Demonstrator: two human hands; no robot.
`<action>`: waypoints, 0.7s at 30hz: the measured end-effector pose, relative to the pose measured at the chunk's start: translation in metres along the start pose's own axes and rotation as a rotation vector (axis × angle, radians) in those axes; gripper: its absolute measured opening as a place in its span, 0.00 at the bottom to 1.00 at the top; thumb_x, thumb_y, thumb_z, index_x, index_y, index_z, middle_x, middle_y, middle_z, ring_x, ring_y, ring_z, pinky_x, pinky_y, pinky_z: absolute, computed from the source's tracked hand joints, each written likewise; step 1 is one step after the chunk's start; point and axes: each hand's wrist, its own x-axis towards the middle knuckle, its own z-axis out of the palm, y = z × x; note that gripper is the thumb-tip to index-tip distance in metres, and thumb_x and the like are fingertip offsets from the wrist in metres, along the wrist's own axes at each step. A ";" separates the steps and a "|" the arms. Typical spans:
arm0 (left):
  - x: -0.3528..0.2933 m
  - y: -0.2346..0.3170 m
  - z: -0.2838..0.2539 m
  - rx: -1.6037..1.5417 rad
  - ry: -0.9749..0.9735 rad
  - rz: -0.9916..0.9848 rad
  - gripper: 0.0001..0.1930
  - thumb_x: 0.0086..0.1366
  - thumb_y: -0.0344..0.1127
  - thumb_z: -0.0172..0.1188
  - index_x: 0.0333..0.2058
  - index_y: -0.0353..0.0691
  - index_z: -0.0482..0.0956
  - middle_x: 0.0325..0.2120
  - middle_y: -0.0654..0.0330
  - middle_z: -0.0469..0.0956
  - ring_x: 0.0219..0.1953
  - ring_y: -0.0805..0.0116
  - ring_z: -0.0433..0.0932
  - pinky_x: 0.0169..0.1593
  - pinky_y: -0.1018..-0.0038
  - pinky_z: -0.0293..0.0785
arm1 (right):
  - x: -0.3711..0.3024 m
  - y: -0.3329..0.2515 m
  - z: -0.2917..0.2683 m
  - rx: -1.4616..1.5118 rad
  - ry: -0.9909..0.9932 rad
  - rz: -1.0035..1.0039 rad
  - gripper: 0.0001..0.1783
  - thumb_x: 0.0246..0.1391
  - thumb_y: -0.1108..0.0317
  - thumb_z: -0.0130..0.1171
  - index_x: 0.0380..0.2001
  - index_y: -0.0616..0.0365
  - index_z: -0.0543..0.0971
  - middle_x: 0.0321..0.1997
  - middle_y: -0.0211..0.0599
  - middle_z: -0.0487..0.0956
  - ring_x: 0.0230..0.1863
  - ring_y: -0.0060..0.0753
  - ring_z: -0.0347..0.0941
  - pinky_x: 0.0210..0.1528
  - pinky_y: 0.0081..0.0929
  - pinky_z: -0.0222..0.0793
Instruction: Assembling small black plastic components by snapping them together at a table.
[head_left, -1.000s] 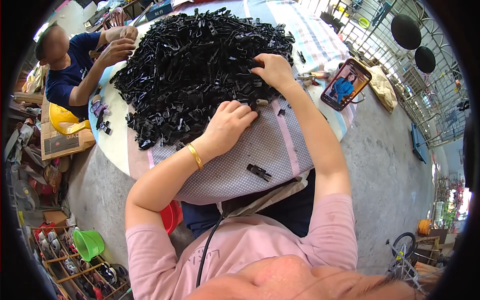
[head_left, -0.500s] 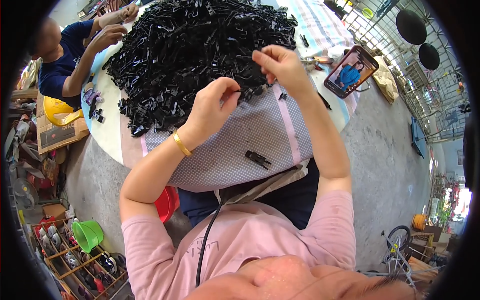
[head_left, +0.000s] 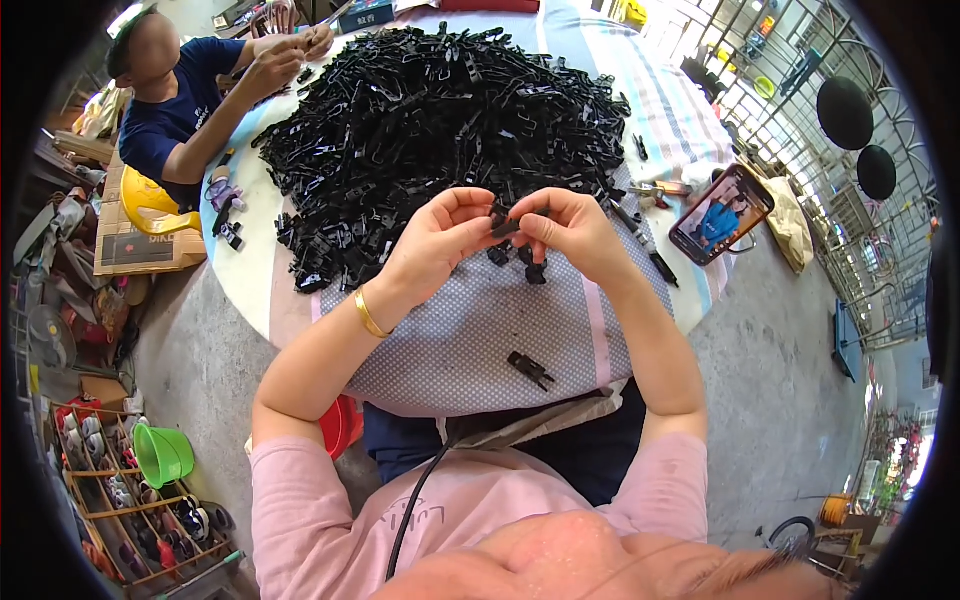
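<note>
Closer together now, left hand (head_left: 436, 244) and right hand (head_left: 572, 232) seemingly pinch one black part (head_left: 506, 228); slackening could drop it.

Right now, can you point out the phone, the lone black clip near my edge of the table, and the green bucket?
Phone (head_left: 722, 218), head view: middle of its lit screen.
Lone black clip (head_left: 527, 369), head view: middle of its body.
Green bucket (head_left: 177, 454), head view: its side wall.
</note>
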 end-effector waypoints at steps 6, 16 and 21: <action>-0.001 -0.001 -0.001 0.087 0.082 0.006 0.16 0.58 0.25 0.57 0.46 0.31 0.70 0.37 0.58 0.75 0.39 0.72 0.75 0.46 0.76 0.74 | 0.003 0.002 -0.002 -0.053 0.009 0.002 0.10 0.52 0.68 0.59 0.36 0.62 0.77 0.25 0.34 0.79 0.22 0.14 0.71 0.23 0.11 0.67; -0.003 -0.004 -0.002 0.110 0.152 0.014 0.12 0.59 0.25 0.56 0.43 0.31 0.74 0.36 0.55 0.77 0.37 0.69 0.77 0.46 0.74 0.75 | 0.002 0.009 0.008 0.018 0.054 -0.062 0.10 0.52 0.67 0.59 0.35 0.60 0.77 0.26 0.32 0.79 0.21 0.14 0.69 0.24 0.12 0.66; -0.002 -0.002 0.000 0.012 0.149 -0.006 0.11 0.60 0.26 0.55 0.42 0.30 0.74 0.36 0.54 0.77 0.37 0.67 0.78 0.45 0.72 0.76 | 0.001 0.014 0.009 -0.237 0.138 -0.282 0.09 0.49 0.69 0.61 0.34 0.61 0.79 0.29 0.29 0.78 0.25 0.13 0.70 0.26 0.10 0.67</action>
